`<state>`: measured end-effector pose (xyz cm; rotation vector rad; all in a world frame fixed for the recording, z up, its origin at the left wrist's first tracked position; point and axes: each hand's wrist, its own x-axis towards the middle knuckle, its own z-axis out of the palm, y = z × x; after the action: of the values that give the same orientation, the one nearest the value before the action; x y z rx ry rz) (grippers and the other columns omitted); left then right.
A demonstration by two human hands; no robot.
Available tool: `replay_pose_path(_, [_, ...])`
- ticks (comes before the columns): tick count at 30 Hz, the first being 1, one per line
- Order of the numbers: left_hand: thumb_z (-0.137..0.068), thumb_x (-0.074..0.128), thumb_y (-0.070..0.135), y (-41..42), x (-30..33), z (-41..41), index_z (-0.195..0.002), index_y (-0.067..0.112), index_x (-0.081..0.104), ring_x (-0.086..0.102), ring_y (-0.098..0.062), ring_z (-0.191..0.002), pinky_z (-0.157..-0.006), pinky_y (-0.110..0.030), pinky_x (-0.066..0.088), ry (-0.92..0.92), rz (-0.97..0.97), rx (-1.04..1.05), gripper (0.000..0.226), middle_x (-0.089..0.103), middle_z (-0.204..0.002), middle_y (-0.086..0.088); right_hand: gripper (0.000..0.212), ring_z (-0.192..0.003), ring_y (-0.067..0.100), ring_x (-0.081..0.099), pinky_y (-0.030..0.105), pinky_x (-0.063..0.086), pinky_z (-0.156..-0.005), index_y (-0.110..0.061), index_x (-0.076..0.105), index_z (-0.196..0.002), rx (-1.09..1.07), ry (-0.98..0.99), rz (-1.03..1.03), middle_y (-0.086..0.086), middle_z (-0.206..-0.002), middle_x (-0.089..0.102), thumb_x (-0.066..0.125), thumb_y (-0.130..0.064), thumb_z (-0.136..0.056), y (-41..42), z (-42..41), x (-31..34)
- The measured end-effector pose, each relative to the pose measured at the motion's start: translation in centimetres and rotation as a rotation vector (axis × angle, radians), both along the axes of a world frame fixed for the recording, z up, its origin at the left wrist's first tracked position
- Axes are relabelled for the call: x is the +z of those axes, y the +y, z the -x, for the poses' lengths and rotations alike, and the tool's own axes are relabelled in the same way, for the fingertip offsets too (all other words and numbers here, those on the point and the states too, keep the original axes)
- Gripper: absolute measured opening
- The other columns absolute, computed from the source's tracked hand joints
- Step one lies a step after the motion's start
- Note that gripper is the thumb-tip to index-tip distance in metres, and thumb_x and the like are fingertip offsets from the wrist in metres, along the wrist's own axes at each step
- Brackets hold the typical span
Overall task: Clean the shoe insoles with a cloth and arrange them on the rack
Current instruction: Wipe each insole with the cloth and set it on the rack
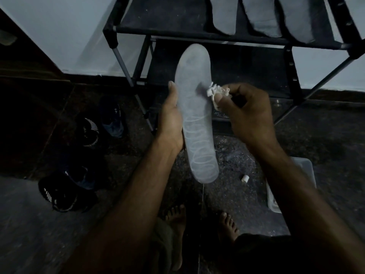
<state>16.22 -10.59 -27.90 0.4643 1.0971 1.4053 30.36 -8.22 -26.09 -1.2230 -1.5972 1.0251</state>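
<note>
A pale grey insole (195, 107) with looping white lines on its surface is held lengthwise in mid-air, toe pointing away from me. My left hand (171, 119) grips its left edge from beneath, thumb along the side. My right hand (248, 115) pinches a crumpled white cloth (214, 91) against the insole's right edge near the middle. Three grey insoles (223, 16) lie side by side on the upper shelf of the black rack (197, 30) ahead.
Several dark sneakers (87, 131) lie on the dark floor at left. A clear plastic container (308, 175) sits on the floor at right, partly behind my right forearm, with a small white piece (245, 178) beside it. My bare feet show below.
</note>
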Motion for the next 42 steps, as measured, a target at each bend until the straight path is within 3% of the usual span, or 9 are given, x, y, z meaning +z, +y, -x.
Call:
replay_pose_path(5, [-0.101,0.02,0.053,-0.1,0.2,-0.1,-0.134,0.001,0.05,0.062,-0.033,-0.111,-0.097,-0.043,0.05,-0.04,-0.037,-0.022,0.069,0.062,-0.124,-0.022,0.011,-0.08,0.005,0.067,0.022,0.057,-0.075,-0.012,0.071,-0.099,0.078,-0.082,0.016,-0.006,-0.09,0.071,0.067,-0.018,-0.09,-0.2,0.5,-0.5])
replay_pose_path(13, [-0.1,0.021,0.057,-0.4,-0.3,-1.7,-0.138,0.005,0.045,0.047,-0.037,-0.127,-0.112,-0.053,0.033,-0.263,-0.13,-0.16,0.069,0.047,-0.141,-0.023,0.014,-0.079,0.011,0.07,0.032,0.06,-0.07,-0.008,0.071,-0.099,-0.136,0.049,-0.018,-0.002,-0.088,0.073,0.072,-0.016,-0.087,0.5,0.3,-0.9])
replay_pose_path(17, [-0.099,0.017,0.06,-0.2,-0.4,-2.3,-0.145,-0.003,0.033,0.041,-0.032,-0.13,-0.116,-0.047,0.027,-0.336,-0.133,-0.2,0.08,0.039,-0.146,-0.023,0.012,-0.082,0.004,0.068,0.022,0.057,-0.072,-0.012,0.072,-0.1,-0.14,-0.026,-0.093,-0.008,-0.091,0.071,0.069,-0.016,-0.089,0.1,0.4,-1.0])
replay_pose_path(23, [-0.094,0.018,0.069,-0.1,-0.3,-2.2,-0.141,-0.002,0.041,0.051,-0.026,-0.124,-0.114,-0.041,0.034,-0.442,-0.097,-0.198,0.088,0.051,-0.136,-0.017,0.017,-0.065,0.001,0.05,0.007,0.037,-0.062,-0.013,0.073,-0.084,-0.065,-0.363,-0.296,-0.007,-0.074,0.058,0.062,-0.02,-0.095,-1.0,1.1,-0.4])
replay_pose_path(28, [-0.095,0.01,0.067,-0.1,0.0,-1.7,-0.141,0.002,0.038,0.047,-0.023,-0.128,-0.113,-0.038,0.033,-0.416,-0.101,-0.149,0.084,0.051,-0.139,-0.013,0.018,-0.07,0.014,0.055,0.018,0.043,-0.061,-0.01,0.071,-0.077,0.044,-0.457,-0.351,0.004,-0.078,0.063,0.064,-0.019,-0.092,-2.3,2.1,-0.4])
replay_pose_path(32, [-0.095,0.022,0.066,-0.1,-0.1,-1.8,-0.146,-0.001,0.033,0.043,-0.03,-0.133,-0.112,-0.045,0.034,-0.503,-0.13,-0.134,0.084,0.042,-0.146,-0.021,0.02,-0.075,0.014,0.054,0.02,0.042,-0.064,-0.01,0.071,-0.087,-0.068,-0.473,-0.33,0.005,-0.085,0.064,0.062,-0.025,-0.095,-0.6,1.2,-1.0])
replay_pose_path(35, [-0.095,0.022,0.067,0.2,-0.2,-1.7,-0.144,-0.001,0.036,0.046,-0.03,-0.132,-0.113,-0.045,0.035,-0.48,-0.124,-0.122,0.085,0.047,-0.142,-0.021,0.02,-0.072,0.015,0.058,0.031,0.049,-0.064,-0.009,0.07,-0.085,-0.054,-0.416,-0.285,0.005,-0.081,0.066,0.06,-0.022,-0.096,-1.1,1.4,-1.0])
replay_pose_path(39, [-0.095,0.014,0.067,0.5,-0.4,-0.9,-0.142,0.001,0.038,0.048,-0.028,-0.13,-0.112,-0.043,0.034,-0.423,-0.118,-0.076,0.086,0.05,-0.14,-0.019,0.014,-0.068,0.011,0.058,0.022,0.044,-0.063,-0.012,0.071,-0.084,0.099,-0.373,-0.255,0.002,-0.076,0.066,0.062,-0.017,-0.094,-3.1,2.9,-0.5])
replay_pose_path(42, [-0.095,0.017,0.067,0.1,0.2,-1.2,-0.134,-0.001,0.045,0.047,-0.03,-0.129,-0.112,-0.043,0.034,-0.473,-0.109,-0.084,0.083,0.051,-0.137,-0.019,0.011,-0.071,0.011,0.058,0.018,0.044,-0.064,-0.012,0.072,-0.088,0.061,-0.367,-0.271,0.001,-0.081,0.067,0.064,-0.018,-0.093,-2.4,2.6,-0.6])
